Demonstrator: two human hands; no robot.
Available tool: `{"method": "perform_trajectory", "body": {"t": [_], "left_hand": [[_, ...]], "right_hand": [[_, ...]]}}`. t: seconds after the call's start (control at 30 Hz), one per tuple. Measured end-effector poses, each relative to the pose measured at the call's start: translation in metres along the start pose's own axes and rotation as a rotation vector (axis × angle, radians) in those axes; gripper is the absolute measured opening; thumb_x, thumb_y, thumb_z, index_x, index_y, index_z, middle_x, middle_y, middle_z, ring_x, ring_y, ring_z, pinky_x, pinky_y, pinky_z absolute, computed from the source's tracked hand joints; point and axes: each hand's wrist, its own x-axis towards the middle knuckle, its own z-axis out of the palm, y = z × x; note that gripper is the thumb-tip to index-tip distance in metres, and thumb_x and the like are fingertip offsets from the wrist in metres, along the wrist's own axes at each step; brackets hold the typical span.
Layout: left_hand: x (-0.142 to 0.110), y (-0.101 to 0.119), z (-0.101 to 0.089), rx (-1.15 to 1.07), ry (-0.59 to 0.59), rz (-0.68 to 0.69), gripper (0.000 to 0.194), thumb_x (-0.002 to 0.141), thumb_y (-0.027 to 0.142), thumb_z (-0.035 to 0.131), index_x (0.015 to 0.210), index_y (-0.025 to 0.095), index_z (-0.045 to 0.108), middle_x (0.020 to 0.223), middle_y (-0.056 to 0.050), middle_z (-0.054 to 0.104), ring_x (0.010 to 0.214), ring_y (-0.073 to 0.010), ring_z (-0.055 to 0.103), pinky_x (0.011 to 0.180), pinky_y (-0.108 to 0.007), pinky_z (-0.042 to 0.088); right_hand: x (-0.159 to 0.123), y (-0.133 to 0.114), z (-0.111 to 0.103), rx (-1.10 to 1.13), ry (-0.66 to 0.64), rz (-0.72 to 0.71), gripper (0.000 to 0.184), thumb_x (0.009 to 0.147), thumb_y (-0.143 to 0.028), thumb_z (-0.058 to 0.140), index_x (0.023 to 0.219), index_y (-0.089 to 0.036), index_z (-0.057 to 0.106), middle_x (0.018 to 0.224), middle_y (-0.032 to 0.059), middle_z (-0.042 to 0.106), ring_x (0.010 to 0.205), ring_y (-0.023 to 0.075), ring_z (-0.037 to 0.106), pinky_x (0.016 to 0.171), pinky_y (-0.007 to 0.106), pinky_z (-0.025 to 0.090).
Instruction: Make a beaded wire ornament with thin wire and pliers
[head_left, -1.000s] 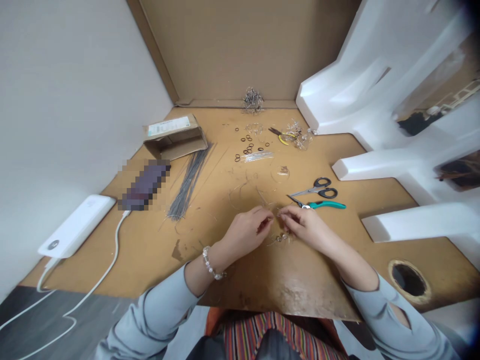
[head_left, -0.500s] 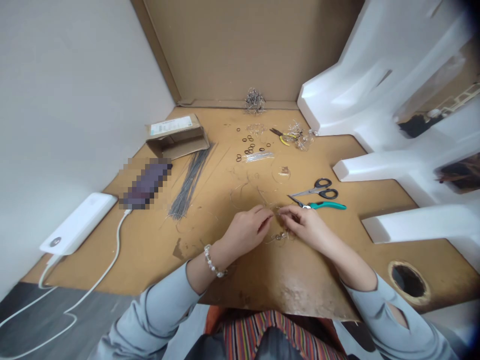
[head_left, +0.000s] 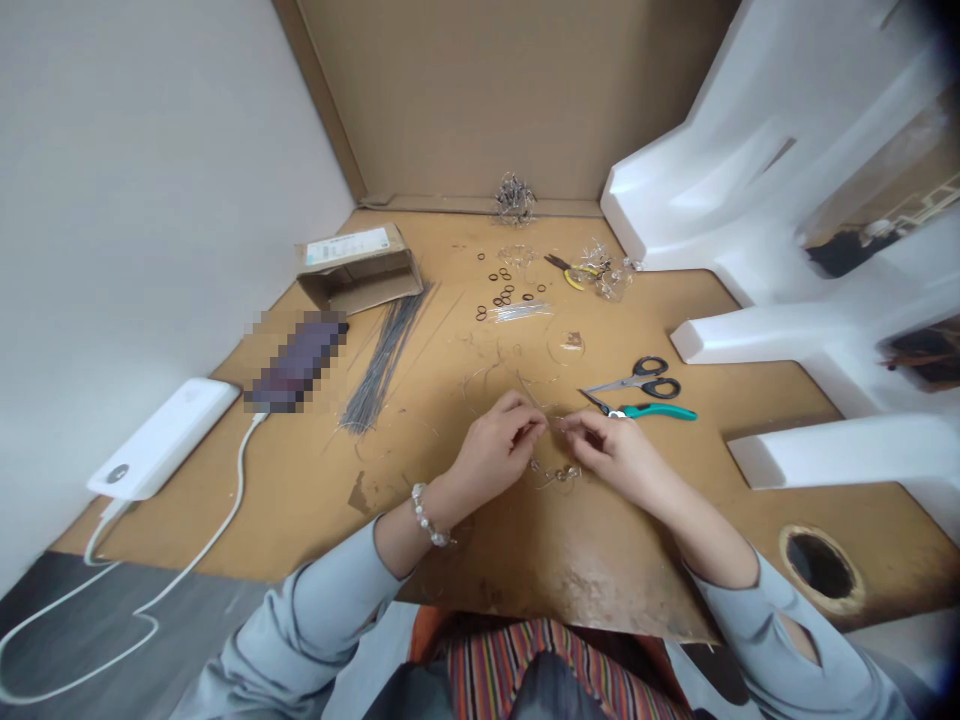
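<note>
Near the front middle of the table, my left hand [head_left: 501, 442] and my right hand [head_left: 611, 447] face each other, fingertips pinched close together. A thin wire [head_left: 555, 426], barely visible, runs between the two pinches. Just below the fingertips lies a small wire piece with beads [head_left: 561, 474]. Beyond my right hand are cutting pliers with a teal handle [head_left: 658, 411] and black-handled scissors [head_left: 637, 380]. Loose curled wires [head_left: 487, 372] lie beyond my left hand.
A bundle of grey wires [head_left: 386, 360] lies left, by an open cardboard box [head_left: 360, 270]. Dark rings [head_left: 504, 296], yellow-handled pliers [head_left: 574, 275] and a wire heap [head_left: 515, 200] are farther back. A power bank [head_left: 165, 440] stands left; white foam [head_left: 817, 450] and a table hole [head_left: 821, 565] are right.
My left fingers have shifted slightly, with the wrist turning a little. My right hand keeps almost the same place. The whole view has moved slightly.
</note>
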Motion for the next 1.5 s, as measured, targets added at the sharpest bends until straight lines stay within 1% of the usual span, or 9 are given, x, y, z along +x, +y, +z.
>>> {"method": "perform_trajectory", "body": {"t": [0.1,0.23,0.4,0.5,0.7,0.87,1.07,1.37,1.5], "left_hand": [[0.004,-0.004,0.001,-0.179,0.041,-0.066,0.015,0.085,0.025,0.052,0.08,0.015,0.062,0.091,-0.005,0.056,0.068,-0.0105,0.05,0.059,-0.022,0.039],[0.007,-0.009,0.001,-0.48,-0.034,-0.263,0.022,0.081,0.036,0.057,0.079,0.015,0.064,0.074,-0.003,0.061,0.065,-0.0122,0.052,0.06,-0.024,0.039],[0.007,-0.008,-0.003,-0.698,-0.086,-0.417,0.026,0.077,0.04,0.061,0.078,0.015,0.065,0.076,-0.004,0.065,0.065,-0.0112,0.052,0.06,-0.023,0.038],[0.007,-0.006,-0.005,-0.738,-0.084,-0.415,0.025,0.077,0.04,0.061,0.077,0.014,0.065,0.076,-0.003,0.065,0.064,-0.0103,0.05,0.06,-0.023,0.037],[0.007,-0.003,-0.004,-0.705,-0.071,-0.355,0.024,0.079,0.037,0.058,0.075,0.014,0.062,0.071,-0.001,0.06,0.061,-0.009,0.045,0.06,-0.023,0.035],[0.005,0.001,-0.005,-0.697,-0.066,-0.336,0.022,0.08,0.036,0.055,0.073,0.015,0.059,0.072,0.0,0.058,0.066,-0.0108,0.048,0.063,-0.024,0.038],[0.005,-0.004,-0.001,-0.871,-0.048,-0.258,0.019,0.081,0.032,0.056,0.076,0.015,0.062,0.078,-0.002,0.061,0.075,-0.0118,0.053,0.074,-0.026,0.04],[0.005,-0.004,0.002,-1.085,-0.053,-0.393,0.019,0.077,0.032,0.062,0.073,0.014,0.064,0.078,-0.002,0.062,0.073,-0.0111,0.055,0.071,-0.024,0.04],[0.005,-0.002,-0.001,-1.118,-0.065,-0.405,0.02,0.075,0.033,0.063,0.072,0.013,0.064,0.077,-0.003,0.062,0.073,-0.0112,0.054,0.071,-0.025,0.04]], "right_hand": [[0.0,0.0,0.0,-0.007,0.004,-0.022,0.02,0.083,-0.026,0.046,0.088,-0.018,0.063,0.063,-0.0019,0.059,0.051,0.009,0.045,0.051,0.021,0.035],[0.0,0.002,0.001,0.043,-0.006,-0.07,0.02,0.085,-0.029,0.045,0.089,-0.018,0.062,0.07,0.0002,0.061,0.06,0.0105,0.05,0.057,0.022,0.038],[0.001,0.002,0.001,0.179,-0.069,-0.013,0.02,0.084,-0.034,0.048,0.085,-0.019,0.061,0.064,-0.0025,0.055,0.053,0.0092,0.041,0.05,0.022,0.033],[0.002,-0.001,0.002,0.26,-0.071,0.013,0.02,0.082,-0.036,0.051,0.083,-0.018,0.06,0.062,-0.0032,0.052,0.052,0.0087,0.039,0.048,0.022,0.032],[0.004,-0.003,0.006,0.404,-0.034,0.061,0.021,0.077,-0.038,0.058,0.082,-0.018,0.059,0.069,0.0006,0.061,0.062,0.0119,0.053,0.058,0.025,0.043],[0.004,-0.004,0.004,0.397,-0.014,0.071,0.022,0.076,-0.04,0.058,0.079,-0.017,0.06,0.068,0.0003,0.061,0.058,0.0107,0.051,0.055,0.025,0.042],[0.004,-0.007,0.003,0.463,-0.057,0.054,0.024,0.076,-0.041,0.059,0.078,-0.018,0.059,0.067,0.0005,0.061,0.059,0.011,0.052,0.056,0.025,0.042],[0.002,-0.009,0.006,0.521,-0.126,0.058,0.024,0.077,-0.041,0.061,0.079,-0.017,0.057,0.064,-0.0016,0.057,0.059,0.0104,0.051,0.058,0.025,0.042],[-0.007,-0.013,-0.009,0.412,-0.128,0.036,0.032,0.078,-0.045,0.06,0.095,-0.018,0.06,0.085,0.0047,0.066,0.077,0.0152,0.06,0.071,0.03,0.048]]}}
